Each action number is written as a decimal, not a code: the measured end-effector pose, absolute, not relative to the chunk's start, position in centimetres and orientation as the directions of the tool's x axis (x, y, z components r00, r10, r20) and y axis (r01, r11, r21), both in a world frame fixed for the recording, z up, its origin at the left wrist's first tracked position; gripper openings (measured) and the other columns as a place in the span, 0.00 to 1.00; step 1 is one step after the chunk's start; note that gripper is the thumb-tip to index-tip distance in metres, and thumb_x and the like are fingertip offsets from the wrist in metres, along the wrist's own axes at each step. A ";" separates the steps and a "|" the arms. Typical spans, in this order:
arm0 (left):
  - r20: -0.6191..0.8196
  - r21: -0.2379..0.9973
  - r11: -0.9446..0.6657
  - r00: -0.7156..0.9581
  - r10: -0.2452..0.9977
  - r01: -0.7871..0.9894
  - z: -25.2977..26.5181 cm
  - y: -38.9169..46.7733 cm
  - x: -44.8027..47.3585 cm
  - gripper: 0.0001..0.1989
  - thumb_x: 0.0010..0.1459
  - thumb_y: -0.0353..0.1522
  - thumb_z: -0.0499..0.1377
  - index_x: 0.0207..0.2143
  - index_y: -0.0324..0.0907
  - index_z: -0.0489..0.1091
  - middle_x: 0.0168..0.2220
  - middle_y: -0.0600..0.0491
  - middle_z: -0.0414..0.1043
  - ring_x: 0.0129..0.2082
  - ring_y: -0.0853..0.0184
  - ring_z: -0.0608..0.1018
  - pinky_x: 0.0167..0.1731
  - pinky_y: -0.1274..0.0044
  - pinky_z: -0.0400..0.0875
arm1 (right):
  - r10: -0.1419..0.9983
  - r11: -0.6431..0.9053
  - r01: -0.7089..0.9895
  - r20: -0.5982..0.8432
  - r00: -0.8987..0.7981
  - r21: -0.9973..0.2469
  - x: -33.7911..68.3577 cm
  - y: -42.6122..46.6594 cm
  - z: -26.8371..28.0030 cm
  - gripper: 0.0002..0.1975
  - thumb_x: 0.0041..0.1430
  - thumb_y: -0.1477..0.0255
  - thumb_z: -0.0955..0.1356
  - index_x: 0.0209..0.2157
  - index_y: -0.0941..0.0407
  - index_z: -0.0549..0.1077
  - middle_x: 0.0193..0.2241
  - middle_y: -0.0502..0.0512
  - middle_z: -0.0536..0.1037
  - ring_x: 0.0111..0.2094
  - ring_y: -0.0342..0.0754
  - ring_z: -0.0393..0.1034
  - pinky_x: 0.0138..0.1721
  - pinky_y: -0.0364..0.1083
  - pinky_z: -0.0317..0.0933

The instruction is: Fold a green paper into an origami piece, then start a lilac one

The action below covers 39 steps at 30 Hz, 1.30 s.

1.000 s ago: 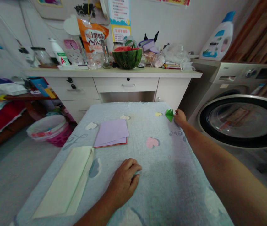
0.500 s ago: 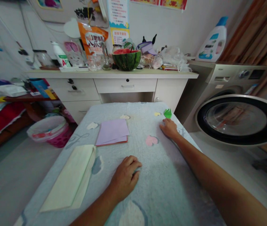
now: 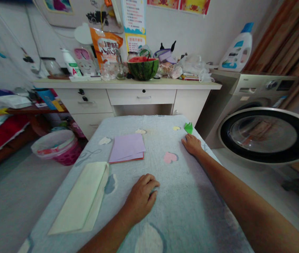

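A pale-green folded sheet point(image 3: 79, 200) lies left, then square purple paper point(image 3: 127, 145). Your left hand point(image 3: 142, 195) rests loosely curled, empty. At the pale-blue cloth's point(image 3: 181, 196) far-right corner, a bright-green folded-paper shape point(image 3: 188, 127) sits just beyond your right hand point(image 3: 192, 143), fingers slightly bent; contact is unclear.

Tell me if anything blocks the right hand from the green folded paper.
Nothing visible does. The right hand lies just on the near side of the green folded paper; whether the fingers touch it, I cannot tell. The purple sheet lies well to the left, outside that path.
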<state>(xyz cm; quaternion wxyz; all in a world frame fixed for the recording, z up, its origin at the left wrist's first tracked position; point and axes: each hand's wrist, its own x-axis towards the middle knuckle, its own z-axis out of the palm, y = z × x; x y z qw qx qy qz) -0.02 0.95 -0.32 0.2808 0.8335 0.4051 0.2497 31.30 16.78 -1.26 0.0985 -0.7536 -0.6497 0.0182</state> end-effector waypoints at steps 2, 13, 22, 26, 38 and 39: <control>0.186 0.668 -0.514 0.547 0.816 0.538 -0.3 1.0 0.0 0.11 0.56 0.24 0.54 0.40 0.43 0.70 0.41 0.50 0.68 0.43 0.62 0.70 0.45 0.69 0.66 | 0.985 -0.124 0.977 0.098 0.142 -0.173 30.8 16.2 -1.0 0.24 0.66 0.60 0.57 0.56 0.60 0.64 0.64 0.66 0.58 0.63 0.61 0.51 0.58 0.62 0.49; 0.221 0.634 -0.555 0.562 0.797 0.538 -0.4 0.7 -0.1 0.12 0.57 0.25 0.53 0.41 0.43 0.71 0.41 0.49 0.68 0.43 0.62 0.70 0.45 0.69 0.66 | 0.980 0.198 0.957 0.075 -0.186 -0.212 21.7 10.0 0.1 0.27 0.64 0.57 0.59 0.60 0.56 0.62 0.63 0.64 0.60 0.62 0.59 0.54 0.57 0.56 0.52; 0.244 0.530 -0.636 0.617 0.748 0.561 -0.2 0.4 -0.6 0.13 0.57 0.25 0.54 0.44 0.42 0.70 0.42 0.49 0.68 0.44 0.62 0.69 0.47 0.69 0.66 | 0.963 0.202 0.971 0.208 -0.173 -0.125 19.8 8.1 -2.2 0.24 0.64 0.60 0.59 0.57 0.56 0.64 0.61 0.64 0.63 0.61 0.60 0.53 0.59 0.58 0.46; 0.225 0.475 -0.651 0.633 0.740 0.592 -0.3 0.1 -0.5 0.13 0.57 0.24 0.54 0.44 0.42 0.69 0.44 0.49 0.68 0.44 0.62 0.69 0.47 0.69 0.66 | 0.963 0.197 0.975 0.209 -0.173 -0.102 19.6 7.7 -2.4 0.24 0.65 0.60 0.58 0.58 0.57 0.64 0.61 0.65 0.62 0.62 0.61 0.51 0.59 0.59 0.45; 0.111 0.473 -0.530 0.549 0.828 0.704 5.4 3.4 -1.6 0.12 0.58 0.28 0.52 0.44 0.42 0.70 0.45 0.49 0.73 0.48 0.61 0.73 0.51 0.67 0.65 | 0.965 0.206 0.974 0.184 -0.186 -0.098 19.6 7.7 -2.5 0.25 0.65 0.60 0.57 0.58 0.57 0.63 0.62 0.65 0.60 0.62 0.62 0.51 0.59 0.60 0.45; 0.135 0.456 -0.502 0.501 0.855 0.735 5.4 4.7 -2.0 0.12 0.58 0.27 0.51 0.44 0.41 0.69 0.46 0.48 0.73 0.49 0.61 0.72 0.52 0.68 0.65 | 0.965 0.205 0.974 0.188 -0.184 -0.100 19.6 7.7 -2.4 0.25 0.65 0.60 0.58 0.58 0.57 0.63 0.62 0.65 0.61 0.62 0.62 0.51 0.59 0.60 0.45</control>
